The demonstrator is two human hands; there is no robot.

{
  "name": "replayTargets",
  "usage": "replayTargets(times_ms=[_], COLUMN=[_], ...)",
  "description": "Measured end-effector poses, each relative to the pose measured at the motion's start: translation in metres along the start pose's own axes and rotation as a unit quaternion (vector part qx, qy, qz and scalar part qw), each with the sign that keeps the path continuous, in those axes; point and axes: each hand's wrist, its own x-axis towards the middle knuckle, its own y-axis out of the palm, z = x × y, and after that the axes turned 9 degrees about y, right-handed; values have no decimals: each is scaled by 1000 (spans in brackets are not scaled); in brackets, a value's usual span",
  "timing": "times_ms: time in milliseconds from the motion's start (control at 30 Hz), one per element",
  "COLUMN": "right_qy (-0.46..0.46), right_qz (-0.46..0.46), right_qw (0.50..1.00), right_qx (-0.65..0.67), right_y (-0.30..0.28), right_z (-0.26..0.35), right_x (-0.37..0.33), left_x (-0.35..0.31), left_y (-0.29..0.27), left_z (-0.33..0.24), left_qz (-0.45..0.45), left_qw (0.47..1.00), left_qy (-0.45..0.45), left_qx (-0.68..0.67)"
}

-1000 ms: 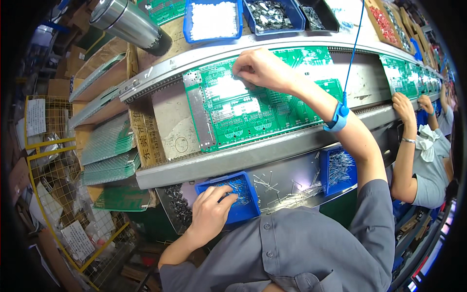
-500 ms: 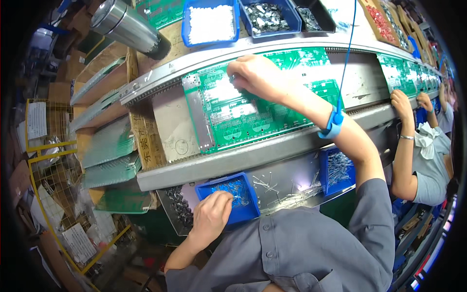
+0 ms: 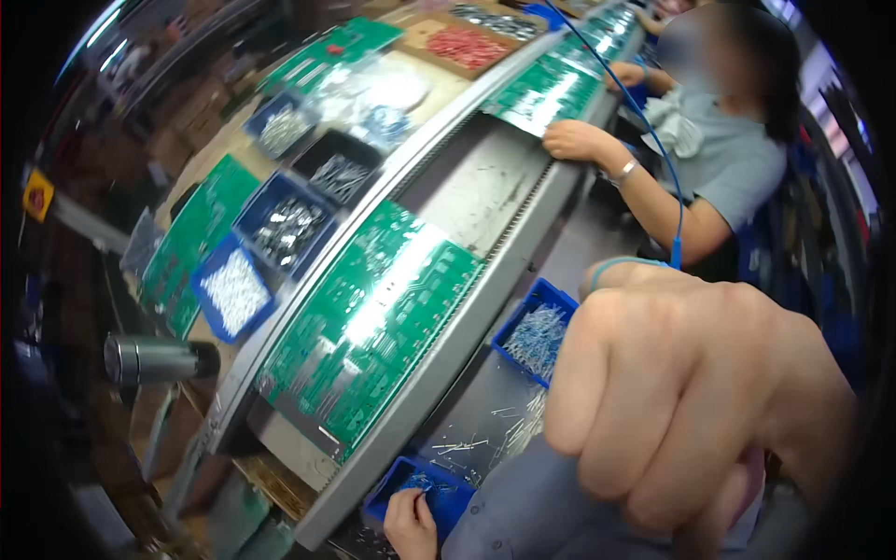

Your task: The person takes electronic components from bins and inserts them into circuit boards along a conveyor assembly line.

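Note:
My right hand point(image 3: 681, 392) is raised close in front of the view, its fingers curled into a fist. The back of the hand hides whatever it may hold. A blue wrist strap point(image 3: 635, 265) with a blue cord is on that arm. Low in the picture, my left hand point(image 3: 411, 525) has its fingers drawn together at the near rim of a blue bin point(image 3: 455, 499) with small blue-bodied, wire-leaded parts. Nothing can be made out between those fingers. A large green circuit board point(image 3: 373, 322) lies between the conveyor rails, apart from both hands.
Another blue bin point(image 3: 536, 329) holds leaded parts, with loose wire leads point(image 3: 518, 429) beside it. Behind the rail point(image 3: 308, 280) stand bins of white parts point(image 3: 233, 291) and metal parts point(image 3: 289, 231), and a steel flask point(image 3: 159, 360). A co-worker point(image 3: 719, 159) works at further boards.
My right hand has left the circuit board and come up close to the view. The view has turned to the right. My left hand stays by the blue bin.

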Motion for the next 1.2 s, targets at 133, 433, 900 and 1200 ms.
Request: replayTargets(times_ms=[133,433,900,1200], right_qy=[-27,-103,-209,-260], right_qz=[-48,-36,-22,-21], right_qw=[998,994,978,965], right_qx=[-33,-30,-7,3], right_y=[-10,-14,-16,-17], right_z=[18,30,29,30], right_x=[-28,-37,-38,-46], left_x=[8,-19,-12,-16], left_y=[5,15,8,13], left_z=[-13,17,-4,5], left_qz=[-4,-23,34,-9], left_qw=[999,998,996,998], left_qy=[41,-34,-61,24], left_qx=[5,-44,50,58])
